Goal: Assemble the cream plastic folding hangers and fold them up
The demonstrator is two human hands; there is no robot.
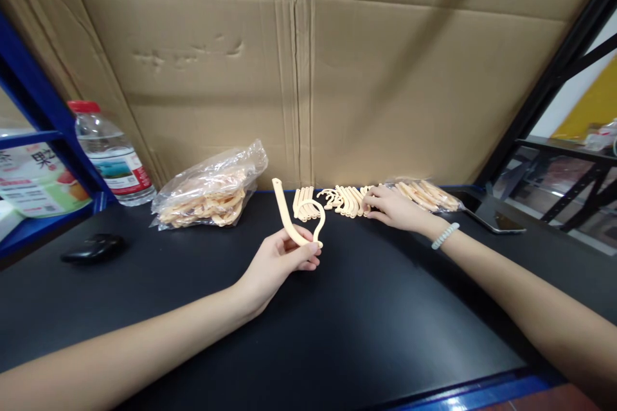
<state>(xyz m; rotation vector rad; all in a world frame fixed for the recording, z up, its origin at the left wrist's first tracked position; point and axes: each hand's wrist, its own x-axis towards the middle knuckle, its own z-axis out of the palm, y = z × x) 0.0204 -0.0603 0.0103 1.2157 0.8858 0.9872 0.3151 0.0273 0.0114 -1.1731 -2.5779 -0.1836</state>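
Note:
My left hand is closed around the lower end of cream plastic hanger parts, raised above the black table. One is a thick, bent arm with a small hole at its top. A thinner hook-shaped part curves up beside it, and the fingers hide where they meet. At the back, my right hand has its fingertips closed on a cream hanger arm at the right end of a row of curved arms. Small hooks lie left of that row. Several straighter cream pieces lie behind the held parts.
A clear bag of cream parts stands back left, near a red-capped water bottle and a black mouse. Another bag of parts and a phone lie on the right. Cardboard walls off the back.

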